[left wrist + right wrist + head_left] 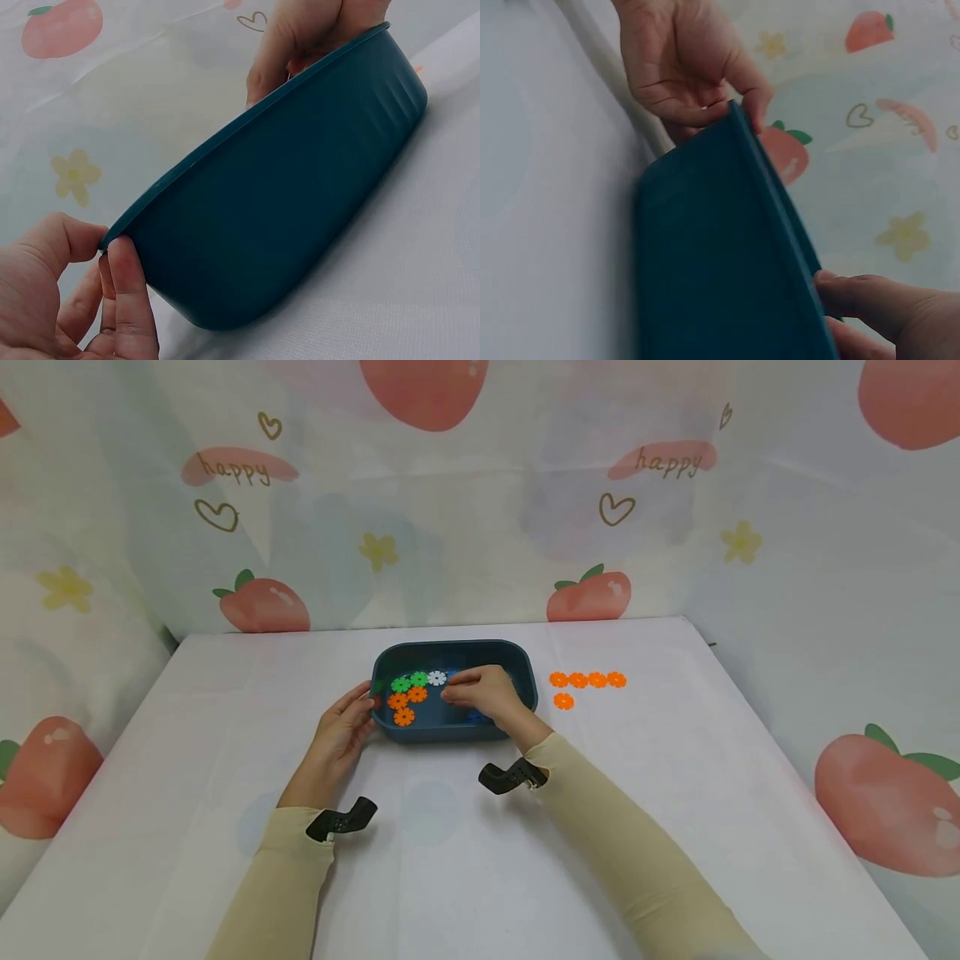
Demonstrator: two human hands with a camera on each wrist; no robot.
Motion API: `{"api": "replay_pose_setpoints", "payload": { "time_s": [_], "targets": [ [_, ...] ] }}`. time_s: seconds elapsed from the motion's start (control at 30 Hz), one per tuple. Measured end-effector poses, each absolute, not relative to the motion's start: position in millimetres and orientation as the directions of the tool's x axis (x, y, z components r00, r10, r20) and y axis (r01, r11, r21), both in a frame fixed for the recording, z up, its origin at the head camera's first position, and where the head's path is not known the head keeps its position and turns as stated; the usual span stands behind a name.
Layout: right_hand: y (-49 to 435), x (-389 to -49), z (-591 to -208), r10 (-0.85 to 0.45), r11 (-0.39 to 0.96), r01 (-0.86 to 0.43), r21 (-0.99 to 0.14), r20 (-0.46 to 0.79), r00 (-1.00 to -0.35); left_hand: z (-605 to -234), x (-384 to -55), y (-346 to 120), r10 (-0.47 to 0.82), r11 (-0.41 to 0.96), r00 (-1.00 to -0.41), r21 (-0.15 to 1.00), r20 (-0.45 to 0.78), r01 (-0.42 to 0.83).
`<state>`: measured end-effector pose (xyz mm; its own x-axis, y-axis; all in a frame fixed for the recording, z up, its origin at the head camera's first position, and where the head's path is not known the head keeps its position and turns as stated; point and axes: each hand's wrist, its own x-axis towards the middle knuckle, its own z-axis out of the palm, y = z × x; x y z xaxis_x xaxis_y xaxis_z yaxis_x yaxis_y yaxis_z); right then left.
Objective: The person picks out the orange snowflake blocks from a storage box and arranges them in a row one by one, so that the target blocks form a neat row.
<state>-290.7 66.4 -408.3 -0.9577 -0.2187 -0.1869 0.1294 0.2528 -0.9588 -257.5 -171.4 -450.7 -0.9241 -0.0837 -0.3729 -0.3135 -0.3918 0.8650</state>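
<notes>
From where I stand, the work looks partway along: five flower-shaped orange pieces (578,680) lie out on the white cloth-covered table (420,893), to the right of the deep teal rounded-rectangle tray (450,732), four in a row and one below its left end. Left inside the tray, mostly toward its left side, are three more orange flower-shaped pieces (404,717), two green ones (419,679), a white one (437,678) and some blue (476,716), partly hidden, so I can't count everything. The left hand (345,731) pinches the tray's left rim between thumb and fingers. The right hand (487,689) reaches in over the tray, thumb and fingertips close together; whether they clamp a piece, I cannot tell. Judging by those remaining, plenty is left to handle.
</notes>
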Motion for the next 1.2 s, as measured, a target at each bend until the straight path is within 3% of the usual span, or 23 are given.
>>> {"api": "replay_pose_setpoints", "payload": {
  "time_s": [0.3,0.83,1.2],
  "targets": [
    [47.6,-304.1,-416.7,-0.203,0.404,0.101,-0.909,-0.196,-0.959,-450.9,-258.3,-170.6,-0.076,-0.408,-0.926,0.859,-0.37,-0.31],
    [27.7,-321.8,-416.2,-0.153,0.507,0.129,-0.852,-0.236,-0.96,-451.0,-259.4,-172.5,-0.061,-0.447,-0.931,0.844,-0.359,-0.296],
    [16.5,-326.8,-419.4,-0.119,0.645,0.026,-0.764,-0.133,-0.984,-450.6,-259.3,-171.4,-0.077,-0.428,-0.929,0.853,-0.363,-0.298]
  ]
}}
